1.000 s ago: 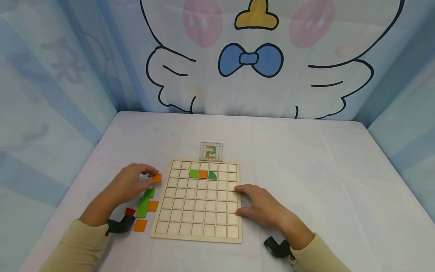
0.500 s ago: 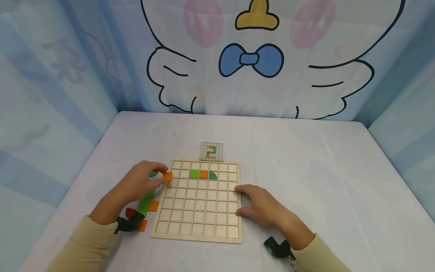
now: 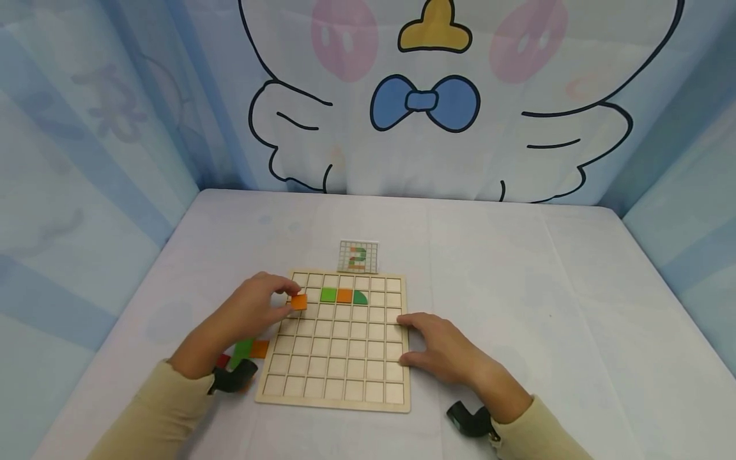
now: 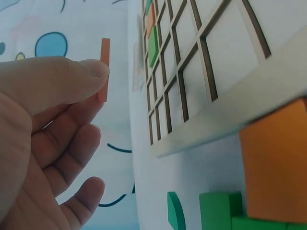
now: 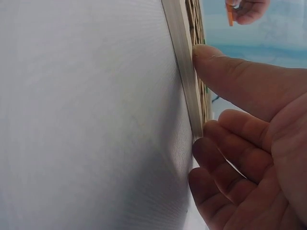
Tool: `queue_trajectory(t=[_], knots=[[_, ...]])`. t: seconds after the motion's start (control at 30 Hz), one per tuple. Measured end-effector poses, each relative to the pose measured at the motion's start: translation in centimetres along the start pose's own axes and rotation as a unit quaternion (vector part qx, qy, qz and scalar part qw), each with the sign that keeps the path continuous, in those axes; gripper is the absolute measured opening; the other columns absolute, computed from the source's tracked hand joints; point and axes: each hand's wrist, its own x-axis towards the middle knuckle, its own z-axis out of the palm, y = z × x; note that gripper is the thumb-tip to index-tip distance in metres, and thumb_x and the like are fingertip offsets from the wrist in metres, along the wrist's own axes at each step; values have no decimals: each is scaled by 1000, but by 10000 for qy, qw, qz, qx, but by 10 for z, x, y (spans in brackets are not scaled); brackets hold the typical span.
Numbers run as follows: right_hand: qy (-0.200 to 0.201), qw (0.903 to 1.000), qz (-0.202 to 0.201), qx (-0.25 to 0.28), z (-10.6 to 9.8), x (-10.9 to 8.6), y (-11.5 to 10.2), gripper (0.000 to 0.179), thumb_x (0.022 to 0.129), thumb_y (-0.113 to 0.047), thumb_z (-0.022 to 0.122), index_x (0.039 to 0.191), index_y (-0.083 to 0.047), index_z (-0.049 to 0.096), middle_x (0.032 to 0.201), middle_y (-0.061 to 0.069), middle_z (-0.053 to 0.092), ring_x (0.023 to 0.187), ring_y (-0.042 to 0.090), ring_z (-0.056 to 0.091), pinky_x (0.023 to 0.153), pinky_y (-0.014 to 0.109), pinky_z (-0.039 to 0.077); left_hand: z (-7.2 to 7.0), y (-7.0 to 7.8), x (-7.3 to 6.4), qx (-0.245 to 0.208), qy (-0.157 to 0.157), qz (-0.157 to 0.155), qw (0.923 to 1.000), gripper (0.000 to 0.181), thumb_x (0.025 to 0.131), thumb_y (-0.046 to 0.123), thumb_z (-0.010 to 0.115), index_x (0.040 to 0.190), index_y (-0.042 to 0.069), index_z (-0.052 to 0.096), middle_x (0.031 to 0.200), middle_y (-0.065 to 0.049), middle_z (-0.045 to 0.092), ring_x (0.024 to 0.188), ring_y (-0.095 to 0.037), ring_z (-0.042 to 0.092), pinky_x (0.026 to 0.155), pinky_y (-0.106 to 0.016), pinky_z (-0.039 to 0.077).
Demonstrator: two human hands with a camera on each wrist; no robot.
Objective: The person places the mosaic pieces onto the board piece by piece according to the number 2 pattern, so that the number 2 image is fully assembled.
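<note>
My left hand (image 3: 244, 313) pinches an orange square tile (image 3: 299, 302) between thumb and fingertips, above the upper left part of a wooden grid board (image 3: 333, 368). In the left wrist view the orange tile (image 4: 105, 48) is seen edge-on, apart from the board. A light green square (image 3: 328, 294), an orange square (image 3: 344, 296) and a dark green quarter-round tile (image 3: 360, 298) sit side by side in the second row. At the board's right edge, my right hand (image 3: 448, 348) rests its thumb and fingertips, spread apart; the right wrist view shows the thumb (image 5: 211, 55) touching the rim.
Left of the board lie loose green (image 3: 242, 351), orange (image 3: 260, 349) and red (image 3: 222, 361) pieces, partly hidden by the left arm. A dark green curved piece (image 4: 176, 211) lies near them. A small pattern card (image 3: 358, 257) touches the board's far edge.
My left hand has carried the orange tile from the table left of the board rightward, over the board's upper left cells. The right hand and board have stayed still.
</note>
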Motion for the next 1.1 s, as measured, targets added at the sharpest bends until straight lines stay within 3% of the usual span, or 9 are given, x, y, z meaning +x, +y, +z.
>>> queue_trajectory(t=[0.3, 0.53, 1.1], knots=[[-11, 10000, 51, 29, 0, 0, -1, 59, 87, -20, 78, 138, 0, 55, 139, 14, 56, 133, 35, 47, 110, 53, 34, 9, 8, 12, -112, -249, 163, 9995, 27, 90, 9, 74, 116, 4, 71, 111, -6, 67, 107, -29, 57, 92, -46, 50], [-46, 9999, 58, 74, -1, 0, -1, 59, 87, -20, 78, 138, 0, 55, 139, 14, 56, 133, 35, 47, 110, 53, 35, 17, 15, 18, -15, -200, 530, 9984, 25, 91, 10, 74, 115, 4, 71, 108, -5, 68, 105, -28, 58, 90, -43, 51], [-73, 9999, 53, 86, -1, 0, -2, 59, 88, -20, 78, 138, 0, 55, 139, 14, 56, 133, 36, 47, 110, 54, 35, 36, 33, 30, -140, -315, 609, 9975, 22, 89, 12, 75, 110, 7, 73, 107, -3, 69, 106, -26, 59, 92, -43, 49]])
